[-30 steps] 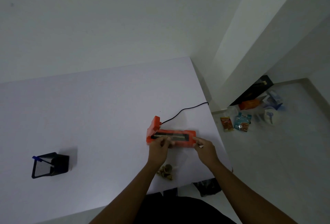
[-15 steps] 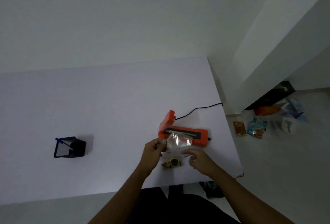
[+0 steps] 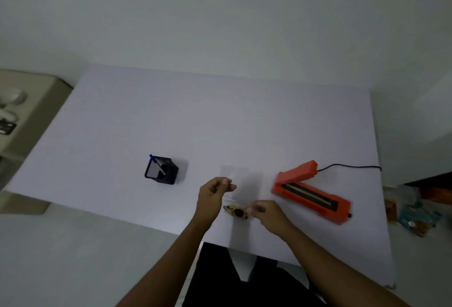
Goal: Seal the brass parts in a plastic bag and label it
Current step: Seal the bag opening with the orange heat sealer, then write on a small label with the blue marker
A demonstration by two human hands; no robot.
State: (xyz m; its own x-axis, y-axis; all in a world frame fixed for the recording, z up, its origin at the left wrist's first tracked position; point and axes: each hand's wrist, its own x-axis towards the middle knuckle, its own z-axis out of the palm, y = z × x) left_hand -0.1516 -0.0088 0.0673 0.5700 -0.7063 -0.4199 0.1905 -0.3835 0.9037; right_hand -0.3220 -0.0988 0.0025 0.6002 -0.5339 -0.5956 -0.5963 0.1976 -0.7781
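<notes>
At the far left a beige cabinet (image 3: 36, 101) stands beside the white table (image 3: 220, 115), with some pale things on it too blurred to name. On the table's left half sits a black holder (image 3: 168, 174) with a blue pen (image 3: 156, 163) leaning in it.

Right of the holder, the left hand (image 3: 214, 193) has its fingers curled, and thumb and forefinger pinch the left edge of the bag (image 3: 244, 179). The bag is clear and faint, a pale, blurred rectangle with a soft shadow to its right. Whether it hangs free or lies on the table cannot be told.

Just below it the brass parts (image 3: 237, 211) lie on the table near its front edge, between the two hands. They form a small yellowish clump with a dark round spot in the middle. They look to be outside the bag, though the blur leaves that unsure.

The right hand (image 3: 267, 211) has its fingers curled, its fingertips just beside the parts. Whether it pinches anything cannot be told.

Further right lies the orange sealer (image 3: 310, 191), its lid raised at the left end and its dark sealing strip bared. A black cord (image 3: 349, 166) runs from it to the table's right edge. Past that edge, packets (image 3: 413, 213) lie on the floor.
</notes>
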